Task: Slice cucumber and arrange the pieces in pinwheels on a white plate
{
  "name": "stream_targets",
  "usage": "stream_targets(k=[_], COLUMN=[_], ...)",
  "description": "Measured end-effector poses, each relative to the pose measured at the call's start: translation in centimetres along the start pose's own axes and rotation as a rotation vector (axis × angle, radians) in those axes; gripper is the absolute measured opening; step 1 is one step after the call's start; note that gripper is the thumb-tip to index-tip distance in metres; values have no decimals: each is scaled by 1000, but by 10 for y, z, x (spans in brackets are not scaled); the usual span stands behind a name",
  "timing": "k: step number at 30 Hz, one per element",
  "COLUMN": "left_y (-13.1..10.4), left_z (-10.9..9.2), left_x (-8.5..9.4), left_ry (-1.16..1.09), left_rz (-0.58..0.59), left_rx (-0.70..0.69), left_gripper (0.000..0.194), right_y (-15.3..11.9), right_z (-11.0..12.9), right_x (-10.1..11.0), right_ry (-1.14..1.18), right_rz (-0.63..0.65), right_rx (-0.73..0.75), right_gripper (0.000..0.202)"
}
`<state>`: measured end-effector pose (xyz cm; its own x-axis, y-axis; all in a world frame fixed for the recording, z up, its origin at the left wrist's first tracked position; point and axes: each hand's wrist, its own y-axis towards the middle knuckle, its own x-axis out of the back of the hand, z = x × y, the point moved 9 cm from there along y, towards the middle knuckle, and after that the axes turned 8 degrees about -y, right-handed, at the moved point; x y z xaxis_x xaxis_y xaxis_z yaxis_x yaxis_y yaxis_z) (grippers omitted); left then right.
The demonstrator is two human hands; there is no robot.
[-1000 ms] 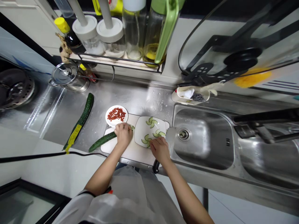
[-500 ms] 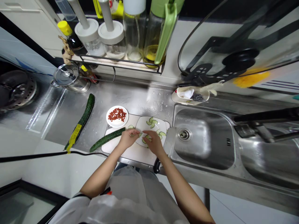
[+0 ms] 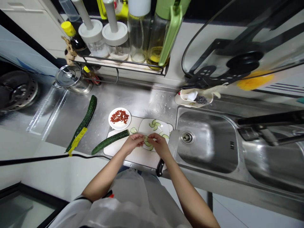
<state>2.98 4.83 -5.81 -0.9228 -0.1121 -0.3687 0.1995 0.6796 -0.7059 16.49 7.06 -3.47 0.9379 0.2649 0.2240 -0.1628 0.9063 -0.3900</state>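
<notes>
Though small, apparently cucumber (image 3: 155,127) on plate (image 3: 143,126).

A steel counter (image 3: 135,95) is carrying a lidded pot (image 3: 73,80) near its back edge; a yellow-tagged cucumber (image 3: 85,118) is slanting to its front edge, where a cutting board (image 3: 137,156) is also lying.

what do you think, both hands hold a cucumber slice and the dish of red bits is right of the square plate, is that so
No, the dish of red bits is left of the square plate, as the head view shows. The rest stands: the left hand and right hand both hold a cucumber slice.
</notes>
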Motion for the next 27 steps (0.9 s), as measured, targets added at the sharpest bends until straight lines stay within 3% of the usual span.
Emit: stream_targets(k=[4,10,17,22,27], left_y=[5,16,20,20,13], left_z=[14,14,6,-10,-31], left_x=[-2,4,7,12,19], left_ry=[-171,-208,-200,-24,412], left_rz=[-9,-79,-82,-101,-214], left_rx=[89,-10,-48,-178,-405], left_gripper=[35,37,49,30,11], right_y=[-1,-3,1,10,20], right_z=[2,14,5,-4,3], right_x=[3,10,6,9,11], right_ry=[-73,-205,-163,-231,-479], right_rz=[5,-21,47,7,-33], right_rx=[16,134,25,34,153], right_gripper=[21,19,19,17,17])
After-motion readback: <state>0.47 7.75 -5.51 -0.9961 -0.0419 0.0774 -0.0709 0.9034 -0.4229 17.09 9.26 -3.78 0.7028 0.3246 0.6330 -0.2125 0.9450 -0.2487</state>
